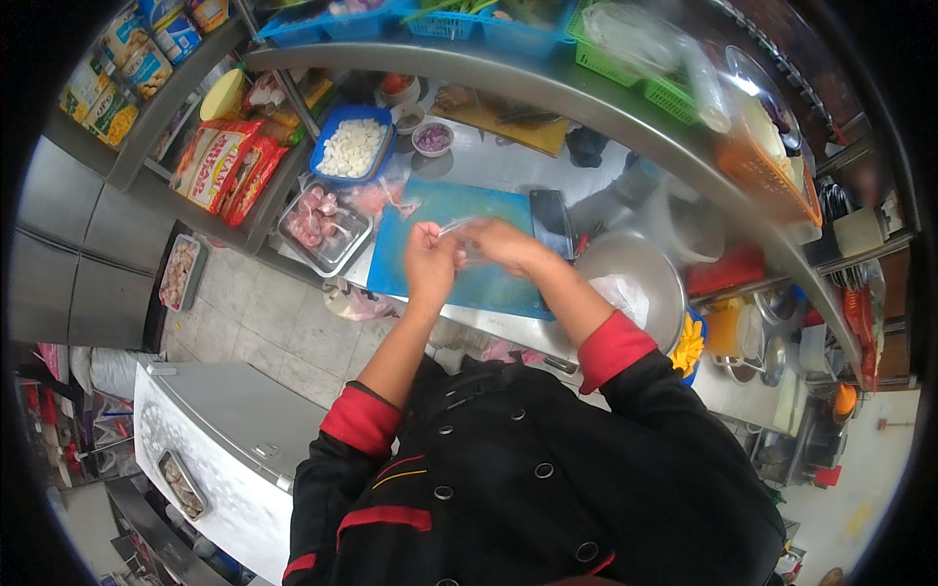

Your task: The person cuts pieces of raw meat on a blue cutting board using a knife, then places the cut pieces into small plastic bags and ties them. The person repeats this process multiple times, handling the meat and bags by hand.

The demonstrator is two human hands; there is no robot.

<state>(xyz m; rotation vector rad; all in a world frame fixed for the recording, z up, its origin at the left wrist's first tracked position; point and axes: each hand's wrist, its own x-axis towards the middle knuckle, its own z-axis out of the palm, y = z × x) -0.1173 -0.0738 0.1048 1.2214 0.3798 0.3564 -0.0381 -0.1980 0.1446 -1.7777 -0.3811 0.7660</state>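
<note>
Both hands are above a blue cutting board (462,201) on the steel counter. My left hand (431,262) pinches the end of a thin clear plastic bag (469,249). My right hand (497,240), slightly blurred, holds the same plastic from the other side. A cleaver's broad blade (551,220) lies at the board's right edge. Left of the board stands a clear container of raw meat pieces (316,220). Behind it are a thin plastic bag with pinkish contents (377,194) and a blue tub of white pieces (353,150).
A large steel bowl (637,271) with a white plastic bag stands at the right. A bowl of chopped purple onion (433,138) and a yellow board (506,121) lie farther back. A steel shelf edge (513,66) with baskets crosses above the counter.
</note>
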